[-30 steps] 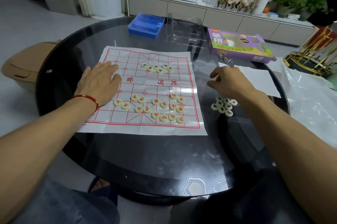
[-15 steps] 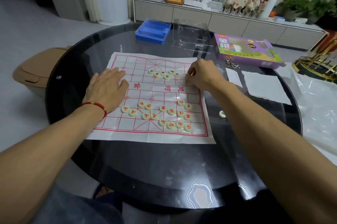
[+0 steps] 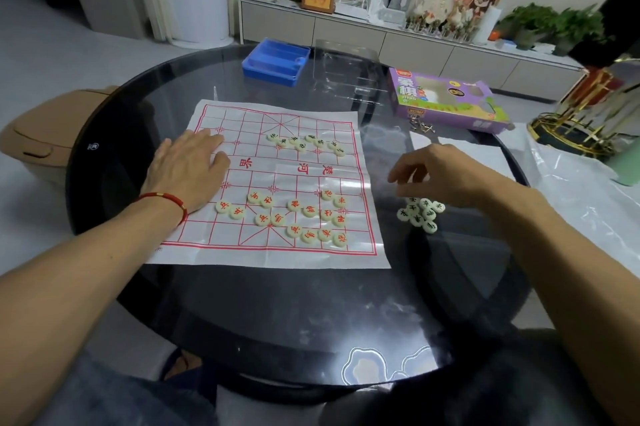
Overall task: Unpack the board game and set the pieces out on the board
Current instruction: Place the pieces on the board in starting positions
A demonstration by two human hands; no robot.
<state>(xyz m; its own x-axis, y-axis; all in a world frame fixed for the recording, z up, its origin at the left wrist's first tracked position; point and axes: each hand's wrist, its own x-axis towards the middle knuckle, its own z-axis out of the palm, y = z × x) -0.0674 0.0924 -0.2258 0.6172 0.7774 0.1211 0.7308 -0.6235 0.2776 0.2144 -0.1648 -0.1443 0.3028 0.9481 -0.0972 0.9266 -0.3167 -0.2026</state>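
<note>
Two clusters of cream xiangqi discs sit on the paper board [image 3: 277, 183]: red-marked pieces [image 3: 298, 217] scattered over its near half toward 5 o'clock, and a short row of dark-marked pieces [image 3: 306, 143] at its far side toward 1 o'clock. My left hand [image 3: 188, 172] lies flat, fingers straight, pressing the board's 9 o'clock edge onto the round glass table [image 3: 277, 314]. At 3 o'clock, just off the board, my right hand [image 3: 440, 174] hovers with fingers loosely curled over a small pile of dark-marked pieces [image 3: 420, 214]; whether it pinches one I cannot tell. Farther out, a purple game box [image 3: 446, 100] lies at 1 o'clock, and a blue tray [image 3: 275, 60] beside a clear plastic insert [image 3: 346, 69] at 12.
</note>
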